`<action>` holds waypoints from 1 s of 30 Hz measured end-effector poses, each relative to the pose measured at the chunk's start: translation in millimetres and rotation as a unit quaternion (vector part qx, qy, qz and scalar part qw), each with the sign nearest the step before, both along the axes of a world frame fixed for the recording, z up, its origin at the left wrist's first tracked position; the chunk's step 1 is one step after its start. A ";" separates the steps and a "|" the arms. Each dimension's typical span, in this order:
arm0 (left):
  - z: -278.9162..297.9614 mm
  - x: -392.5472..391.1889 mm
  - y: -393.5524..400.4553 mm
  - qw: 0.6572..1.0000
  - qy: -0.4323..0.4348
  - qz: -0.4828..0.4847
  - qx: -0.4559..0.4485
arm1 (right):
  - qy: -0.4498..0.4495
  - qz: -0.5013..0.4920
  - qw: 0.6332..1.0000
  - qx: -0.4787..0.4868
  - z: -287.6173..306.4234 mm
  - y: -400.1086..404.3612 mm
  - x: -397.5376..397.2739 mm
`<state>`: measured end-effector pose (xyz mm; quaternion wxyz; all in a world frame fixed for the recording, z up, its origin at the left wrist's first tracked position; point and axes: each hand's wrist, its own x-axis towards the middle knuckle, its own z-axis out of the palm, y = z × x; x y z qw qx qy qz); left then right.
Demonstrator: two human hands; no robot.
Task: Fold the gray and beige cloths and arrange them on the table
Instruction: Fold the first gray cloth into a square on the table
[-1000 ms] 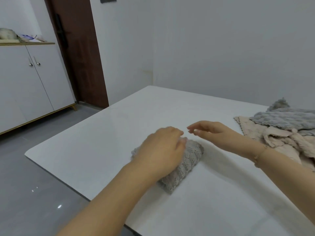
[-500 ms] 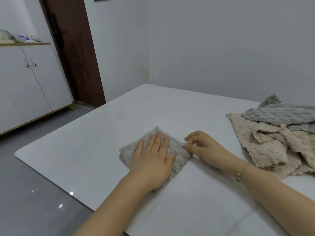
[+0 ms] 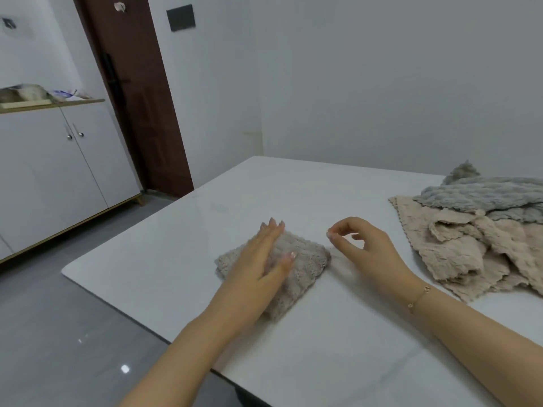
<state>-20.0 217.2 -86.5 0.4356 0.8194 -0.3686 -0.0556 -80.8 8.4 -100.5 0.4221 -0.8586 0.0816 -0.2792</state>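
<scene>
Nearest you, your left hand (image 3: 261, 259) lies flat on the folded gray cloth (image 3: 305, 259), fingers straight and together, pressing it onto the worktop (image 3: 182, 248). Half a second ago your right hand (image 3: 361, 245) touched the cloth's right edge; now it has lifted clear just beside that edge, fingers loosely curled with thumb and forefinger nearly meeting, holding nothing. By the look of it, this fold is finished and the right hand is free for the next cloth.

The folded gray cloth sits close to the worktop's near-left edge, so keep any sliding away from that side. Right of the cloth, bare surface runs to the heap: crumpled beige cloths (image 3: 458, 245) with unfolded gray cloths (image 3: 482, 195) on top, farther right. Behind the folded cloth, open worktop stretches to the wall (image 3: 382, 98), giving room to arrange things.
</scene>
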 end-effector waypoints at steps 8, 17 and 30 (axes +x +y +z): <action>-9.6 -41.7 53.8 0.975 0.054 0.208 -0.047 | 0.024 0.148 0.966 -0.211 4.2 15.6 1.1; -35.4 -67.3 20.6 0.966 0.015 0.235 -0.103 | 0.164 0.199 0.905 -0.338 -21.5 21.7 -0.6; -45.7 -59.0 31.4 0.977 -0.082 0.187 -0.055 | 0.160 0.223 0.906 -0.324 -20.1 7.2 -3.5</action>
